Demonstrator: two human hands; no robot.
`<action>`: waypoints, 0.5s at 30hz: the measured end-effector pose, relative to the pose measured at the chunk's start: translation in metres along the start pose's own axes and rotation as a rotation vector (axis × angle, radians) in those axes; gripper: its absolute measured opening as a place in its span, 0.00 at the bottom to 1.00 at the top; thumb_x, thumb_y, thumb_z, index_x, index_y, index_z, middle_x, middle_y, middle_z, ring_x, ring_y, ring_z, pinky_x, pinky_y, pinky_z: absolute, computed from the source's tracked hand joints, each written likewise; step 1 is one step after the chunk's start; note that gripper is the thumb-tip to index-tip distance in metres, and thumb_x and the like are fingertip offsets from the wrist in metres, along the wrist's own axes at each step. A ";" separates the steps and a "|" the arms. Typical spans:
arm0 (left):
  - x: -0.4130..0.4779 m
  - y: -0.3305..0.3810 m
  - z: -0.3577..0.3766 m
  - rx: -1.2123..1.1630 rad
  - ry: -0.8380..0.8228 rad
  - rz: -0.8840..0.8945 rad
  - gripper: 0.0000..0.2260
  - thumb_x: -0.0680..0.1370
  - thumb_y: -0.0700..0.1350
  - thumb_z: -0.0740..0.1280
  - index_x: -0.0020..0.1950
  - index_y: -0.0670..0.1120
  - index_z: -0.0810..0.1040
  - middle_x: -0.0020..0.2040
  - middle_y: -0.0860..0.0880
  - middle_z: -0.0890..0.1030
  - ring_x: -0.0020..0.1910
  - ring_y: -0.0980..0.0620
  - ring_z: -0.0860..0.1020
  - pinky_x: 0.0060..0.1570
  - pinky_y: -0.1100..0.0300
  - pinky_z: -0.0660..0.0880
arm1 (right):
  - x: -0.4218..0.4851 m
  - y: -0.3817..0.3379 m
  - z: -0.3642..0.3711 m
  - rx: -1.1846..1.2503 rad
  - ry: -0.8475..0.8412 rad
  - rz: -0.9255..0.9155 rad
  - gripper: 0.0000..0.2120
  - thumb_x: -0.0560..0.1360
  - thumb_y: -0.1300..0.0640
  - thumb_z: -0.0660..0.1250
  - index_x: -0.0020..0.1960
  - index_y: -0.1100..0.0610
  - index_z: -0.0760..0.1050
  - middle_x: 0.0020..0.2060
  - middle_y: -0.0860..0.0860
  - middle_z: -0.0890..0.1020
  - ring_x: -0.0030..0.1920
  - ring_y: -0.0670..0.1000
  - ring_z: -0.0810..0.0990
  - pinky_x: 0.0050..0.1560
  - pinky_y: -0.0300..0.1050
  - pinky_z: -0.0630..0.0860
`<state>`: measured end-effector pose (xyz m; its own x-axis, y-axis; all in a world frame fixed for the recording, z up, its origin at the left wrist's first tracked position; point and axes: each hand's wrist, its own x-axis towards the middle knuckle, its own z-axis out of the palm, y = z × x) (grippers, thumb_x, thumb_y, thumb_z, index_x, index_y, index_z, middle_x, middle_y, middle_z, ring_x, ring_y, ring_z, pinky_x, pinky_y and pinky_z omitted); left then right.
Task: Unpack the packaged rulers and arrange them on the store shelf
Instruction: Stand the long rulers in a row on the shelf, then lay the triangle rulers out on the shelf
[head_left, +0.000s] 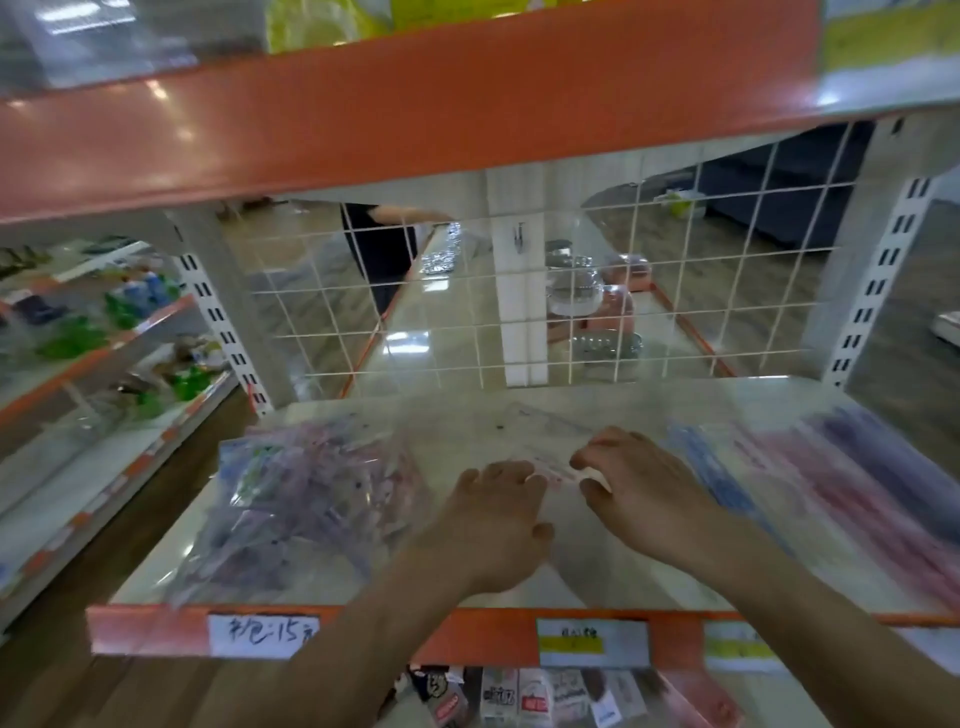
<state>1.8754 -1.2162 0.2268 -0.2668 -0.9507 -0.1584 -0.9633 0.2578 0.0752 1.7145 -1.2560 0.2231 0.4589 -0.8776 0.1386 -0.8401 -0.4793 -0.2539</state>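
- Ruler packet (553, 467): a clear sleeve with a pale ruler inside, lying mid-shelf (467, 415) between my two hands.
- My right hand (641, 493) pinches one end between thumb and fingers. My left hand (498, 525) has its fingers curled down onto the other end. Blur hides how firmly either one grips.
- Pulling the ends apart too sharply could split the sleeve all at once. I judge the ruler could then flick out over the front edge, or bend.
- Just right of my right hand lie the loose rulers (831, 478), blue, pink and purple, side by side. A jerk of that wrist or forearm would knock them askew.
- On my left sits a bag (311, 499) of still-packed ones, its near corner close to the orange lip (467, 631). A nudge from my left arm might slide it off.
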 end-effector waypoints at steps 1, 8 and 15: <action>-0.009 -0.008 0.000 -0.014 0.012 -0.041 0.24 0.82 0.52 0.54 0.77 0.47 0.56 0.78 0.48 0.53 0.76 0.50 0.52 0.73 0.53 0.49 | 0.004 -0.008 0.005 0.031 -0.008 -0.038 0.14 0.80 0.53 0.57 0.65 0.50 0.71 0.62 0.47 0.71 0.64 0.49 0.68 0.60 0.41 0.65; -0.072 -0.071 -0.002 -0.066 0.125 -0.304 0.22 0.80 0.54 0.57 0.73 0.50 0.64 0.74 0.50 0.63 0.73 0.48 0.62 0.69 0.54 0.61 | 0.028 -0.074 0.033 0.141 -0.090 -0.152 0.16 0.80 0.50 0.57 0.66 0.48 0.72 0.64 0.46 0.71 0.65 0.49 0.69 0.62 0.42 0.65; -0.114 -0.136 -0.018 -0.172 0.240 -0.484 0.22 0.76 0.56 0.58 0.70 0.52 0.70 0.69 0.50 0.71 0.67 0.49 0.69 0.65 0.54 0.66 | 0.061 -0.109 0.042 0.145 -0.201 -0.048 0.17 0.79 0.49 0.57 0.65 0.53 0.72 0.60 0.52 0.76 0.59 0.54 0.75 0.55 0.46 0.71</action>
<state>2.0374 -1.1459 0.2526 0.2376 -0.9713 0.0121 -0.9499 -0.2297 0.2121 1.8465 -1.2577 0.2186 0.5576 -0.8293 -0.0362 -0.7724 -0.5024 -0.3887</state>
